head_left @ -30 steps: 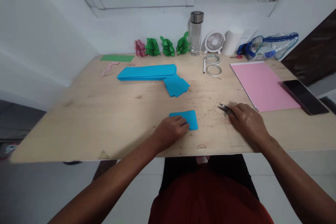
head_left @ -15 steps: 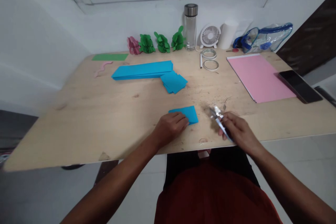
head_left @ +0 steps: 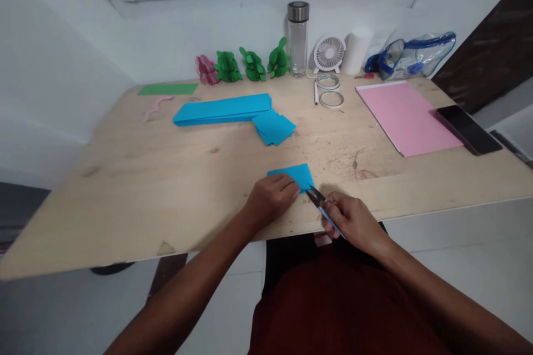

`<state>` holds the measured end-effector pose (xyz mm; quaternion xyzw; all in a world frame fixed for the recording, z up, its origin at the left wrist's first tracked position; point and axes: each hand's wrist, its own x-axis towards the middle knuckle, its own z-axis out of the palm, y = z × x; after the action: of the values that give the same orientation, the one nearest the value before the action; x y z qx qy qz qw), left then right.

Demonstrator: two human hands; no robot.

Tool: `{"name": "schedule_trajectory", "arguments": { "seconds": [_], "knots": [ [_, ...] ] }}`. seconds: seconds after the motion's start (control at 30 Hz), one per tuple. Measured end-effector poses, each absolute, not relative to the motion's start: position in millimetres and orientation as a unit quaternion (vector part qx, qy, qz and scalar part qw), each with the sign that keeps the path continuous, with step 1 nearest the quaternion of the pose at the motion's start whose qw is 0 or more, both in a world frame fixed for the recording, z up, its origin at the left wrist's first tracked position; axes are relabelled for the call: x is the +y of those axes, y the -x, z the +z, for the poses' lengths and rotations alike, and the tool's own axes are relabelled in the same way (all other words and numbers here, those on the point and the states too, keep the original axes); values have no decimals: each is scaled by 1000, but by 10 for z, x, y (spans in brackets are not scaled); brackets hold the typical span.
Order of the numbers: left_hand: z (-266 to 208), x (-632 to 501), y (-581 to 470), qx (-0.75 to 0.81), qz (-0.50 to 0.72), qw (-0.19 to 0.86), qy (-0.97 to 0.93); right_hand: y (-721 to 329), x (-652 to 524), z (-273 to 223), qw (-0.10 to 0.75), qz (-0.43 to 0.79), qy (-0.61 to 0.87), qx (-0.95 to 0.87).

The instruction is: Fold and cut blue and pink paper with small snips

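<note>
My left hand (head_left: 270,197) rests on the table near the front edge, its fingers curled and pressed onto a folded blue paper strip (head_left: 302,175). Part of the paper is hidden under those fingers. In my right hand (head_left: 353,221) is a pair of thread snips (head_left: 318,201) with dark blades and a light blue handle. Its blades are apart, and their tips reach the lower right corner of the folded strip. Beyond my hands lie a pile of small cut blue paper pieces (head_left: 273,128) and a stack of long blue strips (head_left: 225,107).
Along the wall stand green paper shapes (head_left: 254,65), a pink one (head_left: 206,70), a glass bottle (head_left: 297,44), a white fan (head_left: 329,53) and a clear pouch (head_left: 425,55). Tape rolls (head_left: 332,100), pink paper (head_left: 410,119) and a phone (head_left: 469,129) lie on the right.
My right hand has moved left with the snips, bringing the blades to the folded paper's corner. My left hand stays on the paper. The whole view has shifted slightly.
</note>
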<state>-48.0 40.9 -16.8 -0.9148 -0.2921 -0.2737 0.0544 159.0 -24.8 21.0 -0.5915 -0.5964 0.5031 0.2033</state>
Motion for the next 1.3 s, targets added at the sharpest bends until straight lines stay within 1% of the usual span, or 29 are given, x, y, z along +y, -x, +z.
{"name": "schedule_trajectory", "arguments": {
  "seconds": [0.2, 0.43, 0.63, 0.73, 0.93, 1.3],
  "knots": [
    [-182, 396, 488, -294, -270, 46, 916, -1577, -204, 231, 195, 498, 609, -586],
    [-245, 349, 496, -316, -270, 36, 909, -1609, -161, 199, 206, 501, 620, -567],
    [-240, 331, 470, -339, -209, 16, 917, -1595, -168, 207, 201, 491, 622, -576],
    [-221, 329, 476, -341, -196, 0, 919, -1575, -185, 195, 215, 492, 621, -571],
    [-217, 363, 488, -320, -200, -32, 925, -1517, -244, 158, 243, 532, 630, -511],
    [-169, 396, 491, -322, -145, -72, 933, -1494, -275, 160, 299, 590, 616, -427]
  ]
}}
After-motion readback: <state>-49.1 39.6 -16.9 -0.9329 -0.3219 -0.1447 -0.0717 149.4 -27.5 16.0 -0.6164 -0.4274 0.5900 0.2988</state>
